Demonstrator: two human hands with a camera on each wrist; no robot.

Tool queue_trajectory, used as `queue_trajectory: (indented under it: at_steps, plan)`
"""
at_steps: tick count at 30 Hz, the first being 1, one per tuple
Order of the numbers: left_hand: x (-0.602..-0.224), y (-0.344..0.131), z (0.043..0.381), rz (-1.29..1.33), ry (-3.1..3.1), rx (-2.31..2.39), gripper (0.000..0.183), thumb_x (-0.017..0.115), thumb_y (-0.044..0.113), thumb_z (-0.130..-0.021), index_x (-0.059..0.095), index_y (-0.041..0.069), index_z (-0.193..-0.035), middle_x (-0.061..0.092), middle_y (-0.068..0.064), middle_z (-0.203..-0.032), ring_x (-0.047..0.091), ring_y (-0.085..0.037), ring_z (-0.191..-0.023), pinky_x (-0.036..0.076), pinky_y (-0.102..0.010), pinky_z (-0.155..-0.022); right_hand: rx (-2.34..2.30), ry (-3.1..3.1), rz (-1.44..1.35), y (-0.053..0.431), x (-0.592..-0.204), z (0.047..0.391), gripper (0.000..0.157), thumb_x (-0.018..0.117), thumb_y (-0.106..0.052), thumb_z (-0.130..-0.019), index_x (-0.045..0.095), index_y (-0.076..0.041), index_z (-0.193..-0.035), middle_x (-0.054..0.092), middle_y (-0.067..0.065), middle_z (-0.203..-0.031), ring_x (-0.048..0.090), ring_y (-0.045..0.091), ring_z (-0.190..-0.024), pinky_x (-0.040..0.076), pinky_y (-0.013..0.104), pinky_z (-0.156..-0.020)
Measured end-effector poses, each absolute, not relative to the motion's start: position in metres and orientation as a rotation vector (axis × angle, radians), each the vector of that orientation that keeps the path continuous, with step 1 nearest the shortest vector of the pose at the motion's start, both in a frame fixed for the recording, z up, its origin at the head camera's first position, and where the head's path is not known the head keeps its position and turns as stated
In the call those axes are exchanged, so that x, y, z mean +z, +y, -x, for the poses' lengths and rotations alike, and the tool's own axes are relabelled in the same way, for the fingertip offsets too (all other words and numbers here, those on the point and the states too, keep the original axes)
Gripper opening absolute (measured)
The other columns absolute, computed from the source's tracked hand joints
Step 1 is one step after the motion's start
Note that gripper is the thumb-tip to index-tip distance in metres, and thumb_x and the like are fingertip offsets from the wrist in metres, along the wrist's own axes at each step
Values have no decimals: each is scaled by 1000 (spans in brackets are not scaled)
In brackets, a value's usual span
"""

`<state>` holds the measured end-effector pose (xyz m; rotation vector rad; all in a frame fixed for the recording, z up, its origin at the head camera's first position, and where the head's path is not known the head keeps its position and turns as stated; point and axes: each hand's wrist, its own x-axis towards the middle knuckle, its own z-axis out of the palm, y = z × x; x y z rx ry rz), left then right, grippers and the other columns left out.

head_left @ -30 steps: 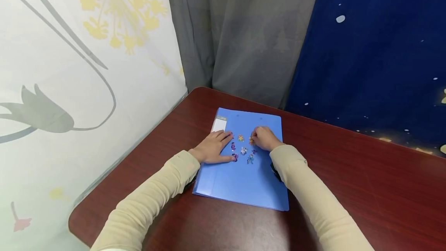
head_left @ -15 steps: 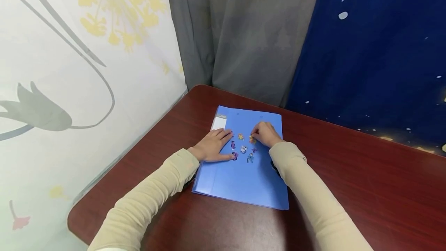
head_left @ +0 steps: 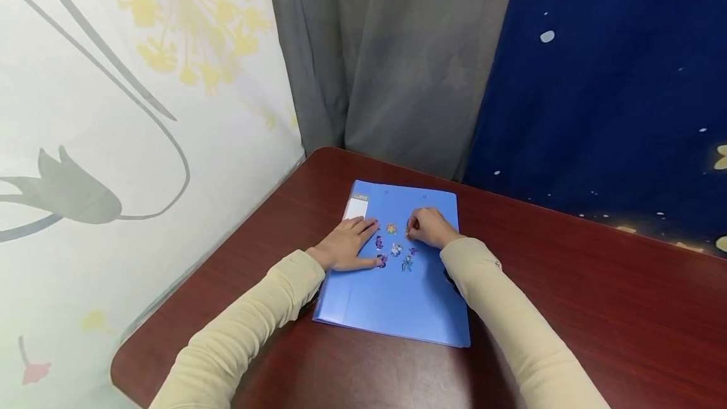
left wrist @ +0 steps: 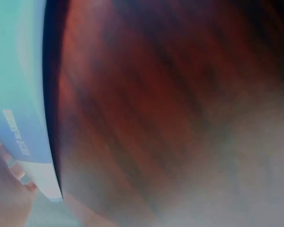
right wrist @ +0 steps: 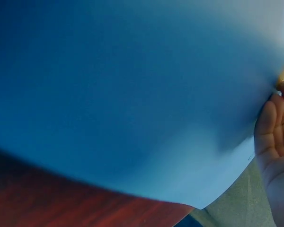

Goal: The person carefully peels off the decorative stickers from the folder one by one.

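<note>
A blue folder [head_left: 392, 305] lies on the table with several small cartoon pony stickers on its cover. My left hand [head_left: 348, 243] rests on the folder's left side with fingers spread, the thumb tip at a purple sticker [head_left: 382, 261] and the fingertips near the top of the group. My right hand [head_left: 434, 227] pinches an orange sticker [head_left: 407, 233] at the upper right of the group, fingers curled and covering part of it. Between the hands sit a yellow-orange sticker [head_left: 391, 228], a white one [head_left: 396, 249] and a blue one [head_left: 407, 263]. The right wrist view shows the pinching fingers at its right edge.
The dark red wooden table [head_left: 568, 283] extends to the right of the folder. A white patterned curtain [head_left: 227, 144] hangs along the left, with a grey curtain [head_left: 409, 81] and a dark blue one [head_left: 596, 112] behind the table. A white label [head_left: 356, 207] marks the folder's spine side.
My right hand's fingertips lifted off slightly to the right half a second ago, showing more of the orange sticker, and now cover more of it again. The left hand stays in place.
</note>
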<state>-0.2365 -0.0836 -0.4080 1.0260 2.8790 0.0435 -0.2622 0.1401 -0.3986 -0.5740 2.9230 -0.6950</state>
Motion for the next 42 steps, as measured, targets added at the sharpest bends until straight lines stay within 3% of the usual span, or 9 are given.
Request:
queue_trajectory:
  at_steps: [13, 21, 30, 42]
  plan:
    - [-412, -81, 236, -1029, 2869, 32, 81, 44, 63, -81, 30, 9, -141, 26, -7, -145, 22, -27, -132, 16, -39, -107, -855, 2893, 569, 147, -404, 260, 10, 65, -8, -80, 56, -7, -77, 54, 3, -72, 49, 17, -69, 43, 28, -65]
    - [-411, -80, 237, -1044, 2870, 40, 82, 44, 64, -81, 31, 9, -141, 27, -7, -145, 23, -27, -131, 16, -39, -107, -968, 2840, 490, 150, -403, 260, 6, 64, -6, -82, 65, -1, -84, 60, 8, -81, 52, 19, -75, 47, 30, -71]
    - [-407, -83, 238, -1046, 2880, 46, 82, 44, 63, -82, 30, 8, -141, 27, -8, -145, 22, -27, -131, 16, -40, -107, -1047, 2760, 424, 152, -398, 262, 8, 64, -6, -83, 68, 0, -84, 61, 9, -83, 50, 18, -74, 42, 24, -61]
    - [-410, -83, 239, -1037, 2883, 42, 83, 44, 64, -81, 29, 10, -141, 25, -7, -146, 21, -27, -132, 14, -40, -107, -1096, 2687, 413, 155, -396, 258, 9, 58, -8, -86, 62, 1, -86, 58, 10, -87, 49, 21, -80, 43, 30, -73]
